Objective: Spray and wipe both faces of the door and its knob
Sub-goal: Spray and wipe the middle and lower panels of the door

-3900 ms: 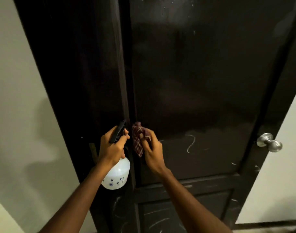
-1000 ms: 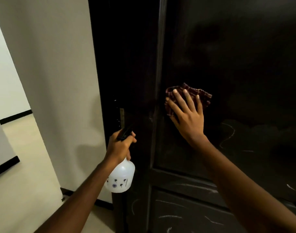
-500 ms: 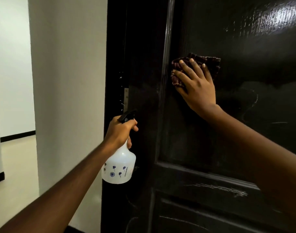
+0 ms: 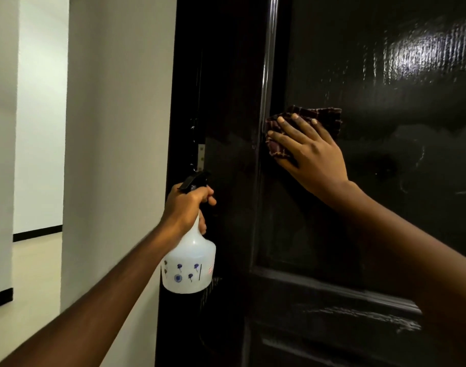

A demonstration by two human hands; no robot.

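Door (image 4: pixel 385 234), cloth (image 4: pixel 324 116) pressed flat under right hand (image 4: pixel 310 152), upper panel

Left hand (image 4: pixel 184 209) curled in a grip, right hand (image 4: pixel 311 154) flat, splayed.

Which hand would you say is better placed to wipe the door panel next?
Right. The right hand lies flat on the cloth against the door; the left hand grips the bottle.

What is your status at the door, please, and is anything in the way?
Left hand grips spray bottle. Right hand presses cloth flat on door panel, near its left edge. Knob out of view; nothing blocking.
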